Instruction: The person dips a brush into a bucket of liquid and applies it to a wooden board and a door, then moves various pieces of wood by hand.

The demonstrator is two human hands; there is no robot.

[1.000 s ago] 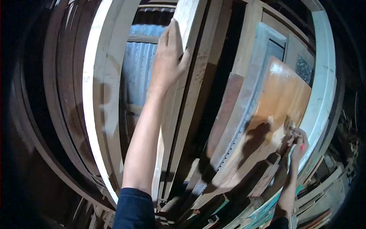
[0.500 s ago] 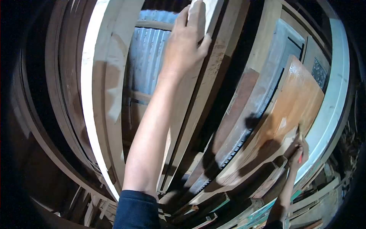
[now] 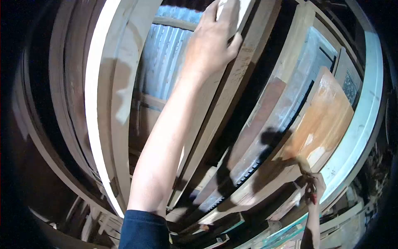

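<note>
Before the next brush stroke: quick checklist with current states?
1. Left hand braced on the pale upright plank: ok.
2. Right hand closed on the brush: ok.
3. Bristles on the glossy brown panel: ok, at its lower edge.
4. Panel coating even: not ok, a pale patch shows near the brush.
5. Panel firmly propped against the stacked frames: cannot tell.

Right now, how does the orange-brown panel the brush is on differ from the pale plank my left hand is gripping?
The orange-brown panel is broad, glossy and wet-looking; the pale plank is narrow, dull and bare. The brush in the right hand touches the panel's lower edge, while the left hand clasps the plank near its top. Both lean upright among stacked timber.
</note>
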